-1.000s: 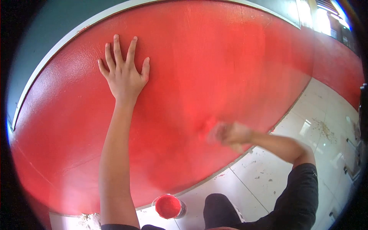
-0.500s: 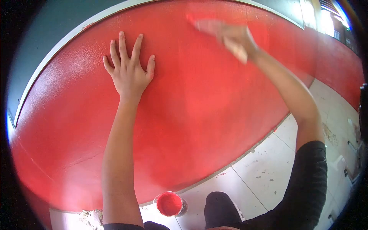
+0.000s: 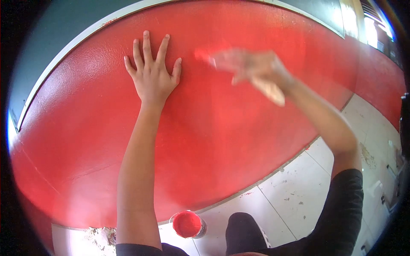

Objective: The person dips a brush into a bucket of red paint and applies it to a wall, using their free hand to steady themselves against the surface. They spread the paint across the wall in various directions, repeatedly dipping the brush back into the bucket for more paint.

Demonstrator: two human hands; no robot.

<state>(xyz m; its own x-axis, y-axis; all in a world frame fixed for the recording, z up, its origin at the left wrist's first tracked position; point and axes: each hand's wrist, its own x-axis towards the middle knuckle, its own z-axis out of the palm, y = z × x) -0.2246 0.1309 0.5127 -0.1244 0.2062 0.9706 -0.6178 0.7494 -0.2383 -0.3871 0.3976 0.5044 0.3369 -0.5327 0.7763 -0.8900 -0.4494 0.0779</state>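
My left hand lies flat on the red wall, fingers spread, holding nothing. To its right, my right hand is closed round a paintbrush, blurred by motion. The brush's pale wooden handle sticks out below the hand, and its red bristles point left at the wall. Whether the bristles touch the surface is hard to tell. On the floor under the wall stands a small bucket of red paint, its wire handle tipped to the side.
A white trim strip runs along the wall's top, with a dark green surface above it. White floor tiles with stains and red specks lie below. My knee is beside the bucket. Several objects lie at the far right.
My right hand and the brush have moved down and slightly left across the wall. The left hand remains flat on it; the whole view has shifted slightly.
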